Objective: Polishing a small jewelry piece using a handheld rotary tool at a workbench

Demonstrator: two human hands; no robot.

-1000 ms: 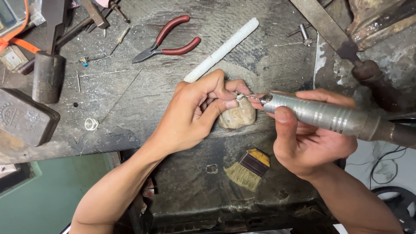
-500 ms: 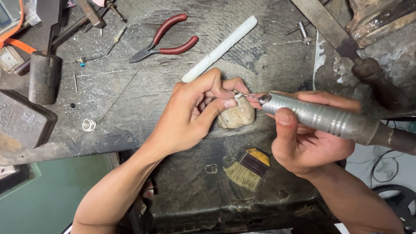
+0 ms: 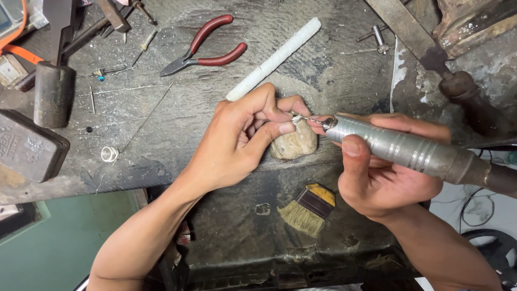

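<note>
My left hand pinches a small silver ring between thumb and forefinger, braced on a worn wooden bench peg. My right hand grips a grey metal rotary handpiece, whose thin bit touches the ring from the right. The handpiece's dark shaft runs off the right edge.
On the grimy workbench lie red-handled pliers, a white rod, a loose silver ring, a dark metal cylinder and a dark block at left. A small brush lies on the lower tray.
Both hands stay locked on the ring and handpiece; the whole scene has only slid a little in the picture as my head moved.
</note>
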